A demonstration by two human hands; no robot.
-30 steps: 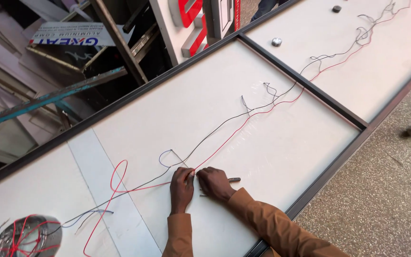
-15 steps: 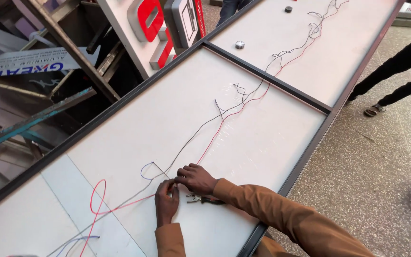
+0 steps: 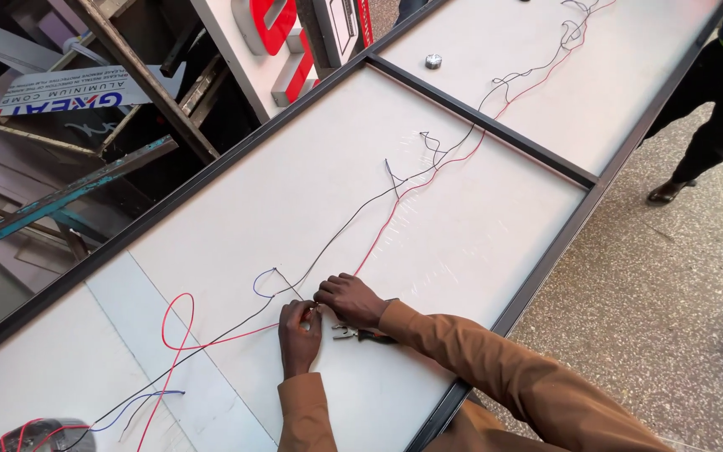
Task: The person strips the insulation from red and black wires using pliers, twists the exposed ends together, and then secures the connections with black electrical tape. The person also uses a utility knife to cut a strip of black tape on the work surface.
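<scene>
Panel: large white sign panel (image 3: pixel 428 209) in a dark frame, cut off at both ends of the view.
Bystander: dark-trousered legs (image 3: pixel 717 100) at the top right, body out of frame.
Wires: red wire (image 3: pixel 403 205) and black wire (image 3: pixel 353 226) run along the panel to the hands.
Spool: wire bundle (image 3: pixel 39 435), half cut off at the bottom left.
Left hand (image 3: pixel 299 328): fingertips pinching the wires.
Right hand (image 3: pixel 351 297): pinching beside it; the joint itself is hidden.
Tool: small pliers (image 3: pixel 353 333), mostly hidden under the right wrist.
</scene>
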